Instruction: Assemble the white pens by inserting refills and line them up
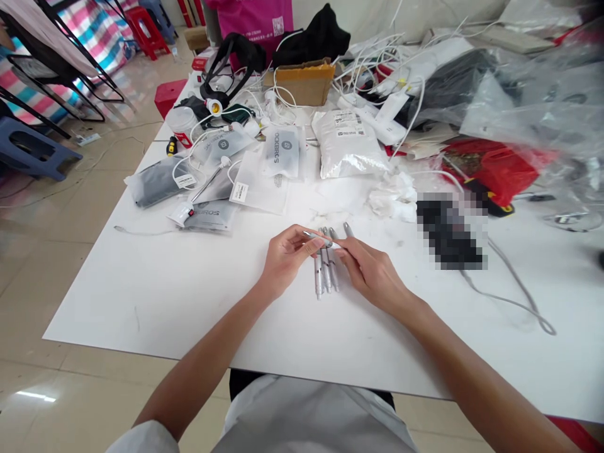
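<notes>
Between my two hands, just above the white table, a silver pen (313, 236) is held lengthwise from left to right. My left hand (289, 253) pinches its left part between thumb and fingers. At the other end, my right hand (372, 267) has its fingers closed on the pen, partly hiding that end. Below my hands several silver pens (326, 277) lie side by side on the tabletop, pointing away from me. One pen's grey tip (348, 229) shows just beyond my right hand.
Frosted packets (282, 151), a stuffed white mailer bag (349, 145) and a lamp socket on a rod (182, 214) lie across the far side. Tangled white cables (372, 63) are heaped behind. At right are a blurred dark object (448, 233), a looped grey cable (523, 289) and clear plastic sheeting (542, 94).
</notes>
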`<state>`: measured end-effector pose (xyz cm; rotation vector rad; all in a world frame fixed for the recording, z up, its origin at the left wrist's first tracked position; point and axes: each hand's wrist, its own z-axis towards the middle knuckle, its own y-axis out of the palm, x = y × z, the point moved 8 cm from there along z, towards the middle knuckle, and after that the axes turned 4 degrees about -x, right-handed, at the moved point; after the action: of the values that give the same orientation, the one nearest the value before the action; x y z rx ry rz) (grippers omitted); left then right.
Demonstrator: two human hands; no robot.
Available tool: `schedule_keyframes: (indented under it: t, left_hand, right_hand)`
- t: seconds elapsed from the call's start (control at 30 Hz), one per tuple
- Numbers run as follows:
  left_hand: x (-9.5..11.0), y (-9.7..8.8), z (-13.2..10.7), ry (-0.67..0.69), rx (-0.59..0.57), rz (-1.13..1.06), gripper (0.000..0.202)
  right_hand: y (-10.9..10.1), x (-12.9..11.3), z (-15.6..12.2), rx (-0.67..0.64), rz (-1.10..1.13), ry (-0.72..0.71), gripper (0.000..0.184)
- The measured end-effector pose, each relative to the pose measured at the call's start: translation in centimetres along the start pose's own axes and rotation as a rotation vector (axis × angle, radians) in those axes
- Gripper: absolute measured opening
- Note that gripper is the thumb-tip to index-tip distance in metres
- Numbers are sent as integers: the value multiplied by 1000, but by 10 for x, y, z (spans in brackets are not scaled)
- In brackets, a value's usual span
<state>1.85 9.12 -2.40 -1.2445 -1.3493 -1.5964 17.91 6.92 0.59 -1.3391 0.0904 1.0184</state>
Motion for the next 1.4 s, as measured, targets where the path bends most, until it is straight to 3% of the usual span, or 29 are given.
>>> schedule_keyframes:
  t: [0.2,0.37,0.63,0.83,1.03,1.23,1.4]
  left_hand:
    - [-5,5,-1,-27,4,-32,32]
    - [-2,-2,1,-21,55,-48,38]
    - [-3,-11,4,-54,100,-102,41]
    - [3,-15,3,-32,140,-126,37]
    - [-2,-8,5,-49,63,-108,41]
    - [3,-21,5,30,165,-149,38]
    - [6,-19,5,23,143,-138,38]
  right_hand:
    - [1,13,-4,73,-38,2,11]
    - [-7,14,-5,173,-65,27,6]
    - [-15,3,-2,193,-127,-58,26]
    - [-20,7,-3,253,-156,-69,25]
    - [-18,6,-2,218,-163,-92,28]
    - [-23,7,-1,252,-144,-73,18]
    - [-25,7,1,256,-144,-80,15]
